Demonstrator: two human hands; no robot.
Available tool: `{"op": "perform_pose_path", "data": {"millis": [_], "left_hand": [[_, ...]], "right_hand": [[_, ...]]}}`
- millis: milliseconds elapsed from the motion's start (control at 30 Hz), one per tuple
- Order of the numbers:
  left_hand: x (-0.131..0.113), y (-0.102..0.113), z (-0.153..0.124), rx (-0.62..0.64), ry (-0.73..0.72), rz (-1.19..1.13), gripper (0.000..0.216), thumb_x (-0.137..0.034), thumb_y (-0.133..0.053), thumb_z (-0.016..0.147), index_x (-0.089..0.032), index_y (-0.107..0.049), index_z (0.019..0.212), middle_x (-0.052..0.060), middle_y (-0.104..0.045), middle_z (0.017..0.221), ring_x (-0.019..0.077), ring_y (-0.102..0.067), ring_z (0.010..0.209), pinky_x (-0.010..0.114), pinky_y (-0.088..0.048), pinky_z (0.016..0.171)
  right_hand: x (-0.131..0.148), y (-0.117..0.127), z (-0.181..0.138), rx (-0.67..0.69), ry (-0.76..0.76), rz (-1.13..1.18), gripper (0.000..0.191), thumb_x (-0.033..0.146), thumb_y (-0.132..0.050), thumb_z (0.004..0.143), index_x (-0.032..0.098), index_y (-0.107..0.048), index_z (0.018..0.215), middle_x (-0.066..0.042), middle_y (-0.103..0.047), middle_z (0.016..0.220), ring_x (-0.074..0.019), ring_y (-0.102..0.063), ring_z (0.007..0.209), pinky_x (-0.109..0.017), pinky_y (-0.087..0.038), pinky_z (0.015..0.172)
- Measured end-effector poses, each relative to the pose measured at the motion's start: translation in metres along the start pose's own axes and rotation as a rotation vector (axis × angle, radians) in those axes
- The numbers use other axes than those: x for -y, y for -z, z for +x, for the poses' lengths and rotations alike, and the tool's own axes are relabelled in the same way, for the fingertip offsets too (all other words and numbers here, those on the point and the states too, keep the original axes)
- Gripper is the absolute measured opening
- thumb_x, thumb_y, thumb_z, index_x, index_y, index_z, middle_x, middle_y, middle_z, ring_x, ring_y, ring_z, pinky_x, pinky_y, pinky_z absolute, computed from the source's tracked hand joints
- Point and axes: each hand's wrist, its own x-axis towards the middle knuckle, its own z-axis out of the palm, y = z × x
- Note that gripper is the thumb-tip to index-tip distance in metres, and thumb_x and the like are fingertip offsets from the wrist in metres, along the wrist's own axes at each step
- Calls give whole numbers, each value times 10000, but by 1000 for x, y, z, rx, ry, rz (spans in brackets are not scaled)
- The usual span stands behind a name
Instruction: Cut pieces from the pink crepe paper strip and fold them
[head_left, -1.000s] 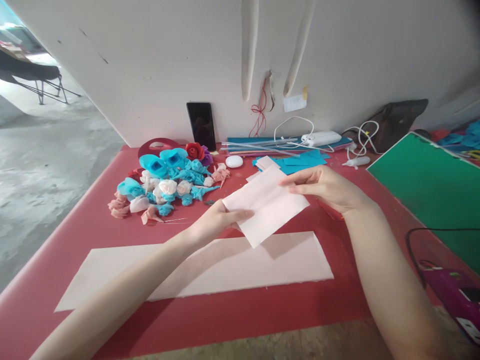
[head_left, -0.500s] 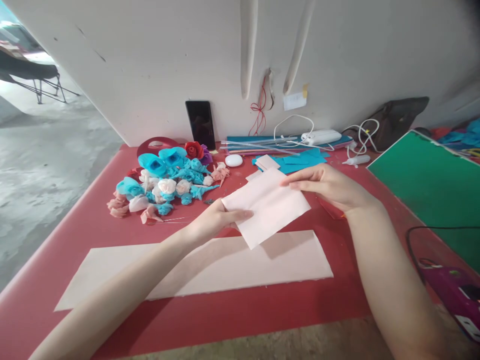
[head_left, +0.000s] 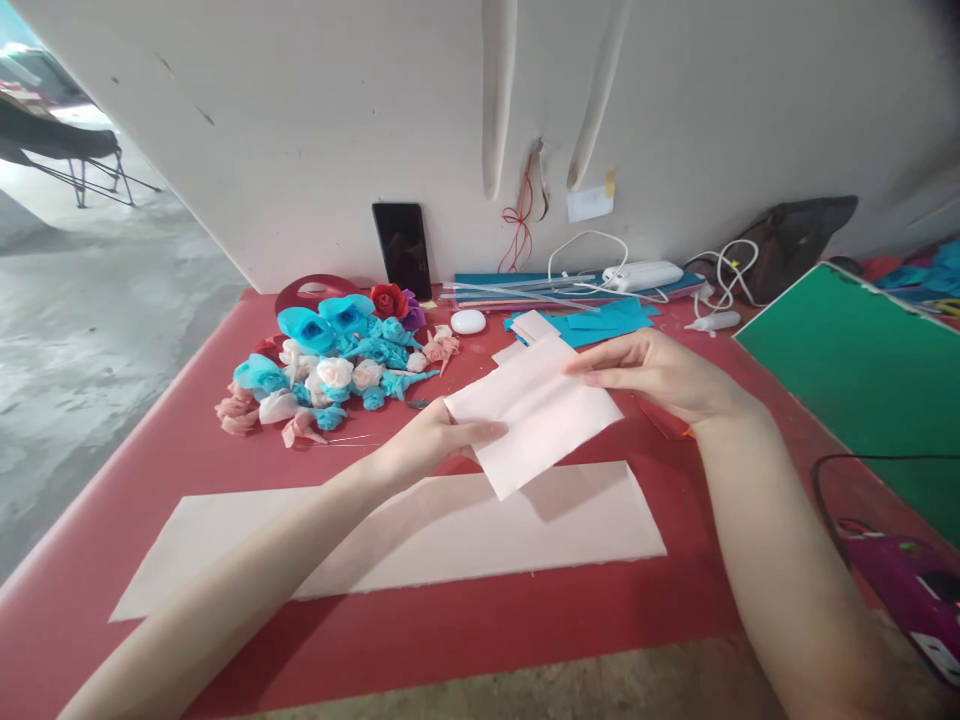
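Note:
Between my two hands a pale pink square of paper is held up at a tilt above the table. My left hand grips its left edge, thumb on top and the other fingers hidden beneath. At the upper right edge, my right hand pinches the paper between thumb and fingers. Below lies a long pale pink paper strip, shaded in places and partly covered by my left forearm. Just behind the held square are small folded pink paper pieces and blue paper sheets.
A pile of blue, white, pink and red paper flowers sits at the left on the red table. A phone leans on the wall. Behind are a white power strip and a glue bottle. A green board stands right.
Almost nothing differs. Both hands keep their hold on the pink square, and the whole view has shifted very slightly.

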Motion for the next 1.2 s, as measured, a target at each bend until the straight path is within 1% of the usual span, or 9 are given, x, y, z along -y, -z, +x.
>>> {"op": "perform_pose_path", "data": {"millis": [367, 533, 633, 733, 800, 900, 1033, 1100, 1200], "left_hand": [[-2, -2, -2, 6, -10, 4, 400, -256, -709, 707, -147, -628, 1083, 102, -671, 1072, 284, -615, 987, 356, -502, 811], [-4, -2, -2, -14, 9, -14, 372, -246, -721, 689, -148, -649, 1040, 93, -678, 1041, 266, -620, 969, 350, -500, 819], [-4, -2, -2, -24, 17, -19, 365, -248, -736, 666, -144, -659, 1007, 88, -685, 1002, 258, -629, 930, 342, -505, 794], [-4, -3, -2, -19, 24, -29, 357, -238, -723, 678, -143, -654, 1015, 91, -679, 1025, 263, -624, 951, 349, -499, 810], [-5, -4, -2, -16, 29, -33, 356, -229, -714, 685, -140, -648, 1023, 98, -674, 1042, 273, -618, 973, 359, -495, 825], [-5, -5, -3, -24, 26, -36, 361, -224, -715, 680, -132, -642, 1021, 106, -674, 1041, 287, -615, 983, 369, -495, 828], [-5, -4, -2, -22, 34, -26, 354, -228, -718, 671, -119, -646, 1000, 108, -679, 1012, 291, -615, 974, 365, -500, 818], [-4, -4, -2, -23, 37, -28, 350, -228, -714, 670, -115, -648, 995, 109, -680, 1000, 291, -616, 968, 365, -501, 814], [-5, -5, -3, -36, 48, -27, 351, -219, -712, 669, -114, -646, 998, 110, -679, 1001, 288, -618, 960, 364, -503, 810]], "right_hand": [[1, -2, 0, -38, 12, 38, 308, 334, -737, 640, 293, -720, 945, -23, -708, 986, -230, -615, 994, -398, -471, 893], [2, -3, -1, 27, 41, 101, 351, 296, -716, 673, 297, -693, 1023, -27, -687, 1064, -222, -608, 1015, -399, -459, 919], [1, -3, -1, 59, 77, 125, 403, 272, -705, 689, 304, -661, 1088, -26, -650, 1151, -238, -561, 1110, -415, -439, 953], [1, -3, 0, 66, 134, 122, 435, 237, -695, 697, 318, -639, 1120, -9, -593, 1246, -239, -457, 1235, -410, -405, 998], [2, -3, 0, 74, 163, 122, 446, 220, -686, 703, 324, -629, 1134, -3, -564, 1283, -237, -427, 1261, -405, -403, 1000], [2, -3, -1, 73, 184, 117, 457, 227, -681, 703, 323, -621, 1146, -13, -551, 1298, -253, -441, 1247, -415, -436, 961], [1, -2, -3, 62, 175, 94, 393, 272, -675, 712, 331, -651, 1100, -12, -609, 1222, -251, -528, 1151, -388, -485, 878], [0, -2, -2, -4, 142, 62, 289, 314, -676, 714, 319, -698, 1001, -10, -673, 1097, -235, -597, 1037, -373, -498, 843], [-1, -6, 0, -136, 112, 14, 185, 364, -696, 685, 294, -736, 852, -7, -714, 939, -220, -636, 927, -368, -497, 840]]}}
